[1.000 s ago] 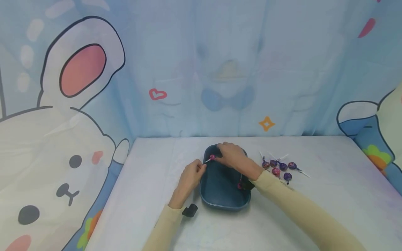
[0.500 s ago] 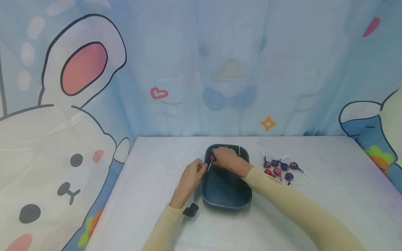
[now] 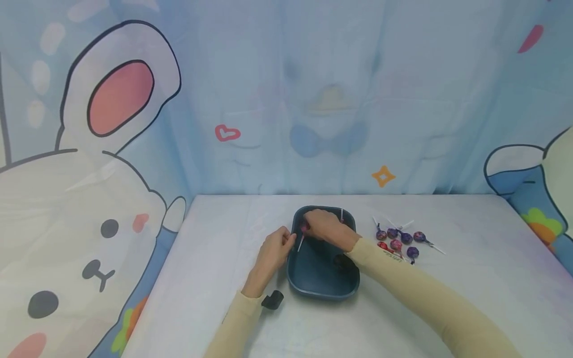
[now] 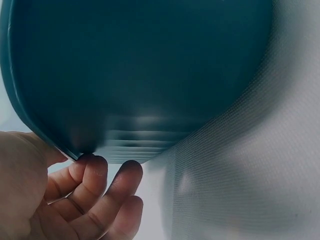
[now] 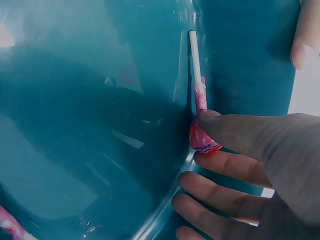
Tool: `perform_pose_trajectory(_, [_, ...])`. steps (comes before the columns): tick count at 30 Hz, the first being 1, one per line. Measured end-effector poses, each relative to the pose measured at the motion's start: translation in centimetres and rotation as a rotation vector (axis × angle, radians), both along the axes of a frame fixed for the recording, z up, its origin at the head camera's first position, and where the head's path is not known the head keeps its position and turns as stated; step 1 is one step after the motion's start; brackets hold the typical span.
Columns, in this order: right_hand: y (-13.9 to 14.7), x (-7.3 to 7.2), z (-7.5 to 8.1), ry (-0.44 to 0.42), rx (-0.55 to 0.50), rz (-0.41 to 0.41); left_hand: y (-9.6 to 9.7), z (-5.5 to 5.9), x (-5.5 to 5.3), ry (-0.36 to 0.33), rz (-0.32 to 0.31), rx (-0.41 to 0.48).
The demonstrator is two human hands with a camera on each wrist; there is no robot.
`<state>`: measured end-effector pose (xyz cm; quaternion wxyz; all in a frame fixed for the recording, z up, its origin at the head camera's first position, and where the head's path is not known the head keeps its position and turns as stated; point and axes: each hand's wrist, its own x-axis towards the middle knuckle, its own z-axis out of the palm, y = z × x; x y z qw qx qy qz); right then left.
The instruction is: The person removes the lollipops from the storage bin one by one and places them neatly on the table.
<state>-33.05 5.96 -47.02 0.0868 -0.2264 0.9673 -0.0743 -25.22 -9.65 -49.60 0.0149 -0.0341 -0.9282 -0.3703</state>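
A dark teal plastic tray with rounded corners stands on the white table. My left hand grips its left rim, fingers along the outer wall in the left wrist view. My right hand reaches inside, near the back left corner. Between its thumb and forefinger it pinches a pink-wrapped lollipop, which lies along the left wall with its white stick pointing toward the front. Another lollipop shows partly at the edge of the right wrist view. In the head view, a white stick stands up at the tray's back right.
To the right of the tray, several lollipops in purple, pink and red wrappers lie loosely grouped on the table. A printed cartoon curtain hangs behind the table's back edge. A black wrist camera sits by the left sleeve.
My right hand has moved slightly left and lower into the tray. The lollipop's stick has swung from pointing left to pointing toward the front. My left hand keeps its grip on the rim.
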Motion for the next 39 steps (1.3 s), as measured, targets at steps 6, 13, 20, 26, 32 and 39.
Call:
perform_pose_trajectory(6, [0.5, 0.0, 0.2, -0.067, -0.03, -0.006, 0.0, -0.2, 0.1, 0.009, -0.007, 0.004])
perform_pose_trajectory(13, [1.1, 0.1, 0.8, -0.138, -0.048, -0.028, 0.1, -0.4, 0.1, 0.014, -0.001, -0.001])
perform_pose_trajectory(20, [2.4, 0.2, 1.7, -0.084, -0.056, 0.025, 0.1, -0.3, 0.1, 0.007, 0.004, 0.003])
perform_pose_trajectory(26, [3.5, 0.4, 3.5, -0.004, -0.107, 0.084, 0.1, -0.1, 0.0, 0.003, 0.015, 0.001])
perform_pose_trajectory(32, [5.1, 0.8, 4.3, 0.001, -0.143, 0.09, 0.2, -0.2, 0.0, 0.008, 0.015, -0.01])
perform_pose_trajectory(39, [7.2, 1.6, 5.4, -0.064, -0.202, 0.024, 0.3, 0.1, 0.1, -0.004, 0.012, -0.006])
